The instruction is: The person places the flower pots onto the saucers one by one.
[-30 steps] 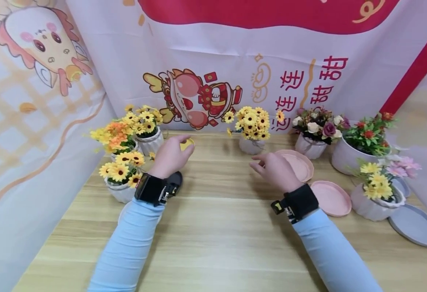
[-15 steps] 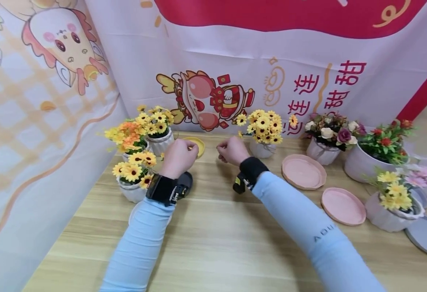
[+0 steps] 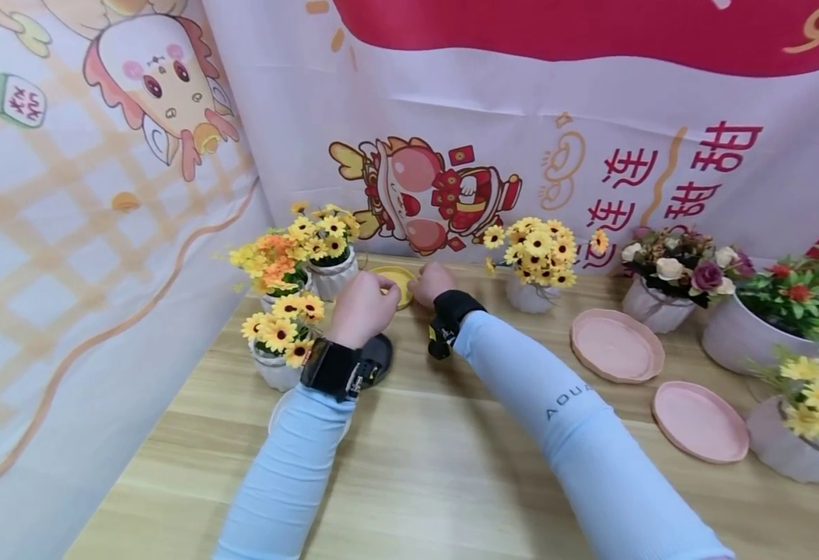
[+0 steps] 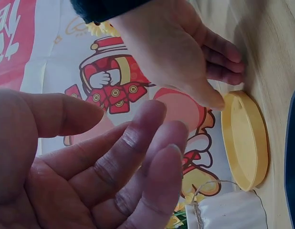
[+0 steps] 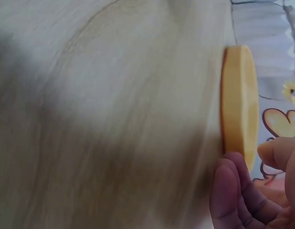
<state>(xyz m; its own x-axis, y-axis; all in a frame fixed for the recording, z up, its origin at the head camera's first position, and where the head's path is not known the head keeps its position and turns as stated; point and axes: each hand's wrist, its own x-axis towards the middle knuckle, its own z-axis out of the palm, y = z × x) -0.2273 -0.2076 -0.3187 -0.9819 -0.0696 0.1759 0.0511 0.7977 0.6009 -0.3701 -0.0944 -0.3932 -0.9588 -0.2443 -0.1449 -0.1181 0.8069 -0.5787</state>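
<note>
A shallow yellow saucer (image 3: 395,275) lies on the table near the back cloth, between my two hands. At its right edge is my right hand (image 3: 432,285); in the right wrist view its thumb and fingertips stand around the end of the saucer (image 5: 237,100), the fingers at the outer wall and the thumb just off the rim. To the saucer's left, my left hand (image 3: 363,308) hovers with loosely bent fingers and holds nothing. The left wrist view shows its palm (image 4: 66,186) and bare fingers, apart from the saucer (image 4: 247,143).
Potted yellow daisies (image 3: 278,342) and orange flowers (image 3: 276,260) stand at the left. Another daisy pot (image 3: 533,294) stands behind at the right. Two pink saucers (image 3: 617,346) and several more flower pots (image 3: 659,305) fill the right side. A white saucer (image 3: 279,408) lies partly under my left forearm.
My right hand has swung left from beside the pink saucer to the yellow saucer's edge. My left hand stays near the yellow saucer. The view has shifted, so the scene sits further right.
</note>
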